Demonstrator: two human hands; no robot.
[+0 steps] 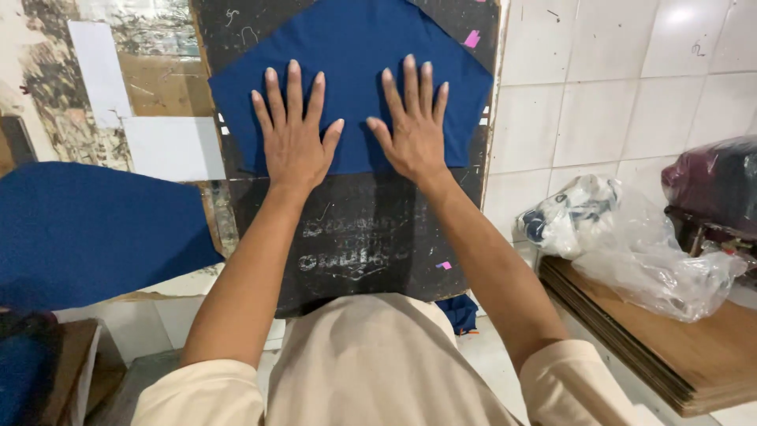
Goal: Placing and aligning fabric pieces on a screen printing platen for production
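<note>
- Head view: left hand (293, 140) and right hand (413, 130) lie flat, fingers spread, side by side on a blue fabric piece (351, 47); neither grip closes on anything.
- Fabric rests on a black board (363, 244) on the worktop, far centre.
- Left: another blue fabric stack (87, 233).
- Right: plastic bag (631, 244) on plywood sheets (694, 355).

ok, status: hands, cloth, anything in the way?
Left hand and right hand flat, open, side by side on blue cloth. Cloth spread on black board. Nothing in the way.
</note>
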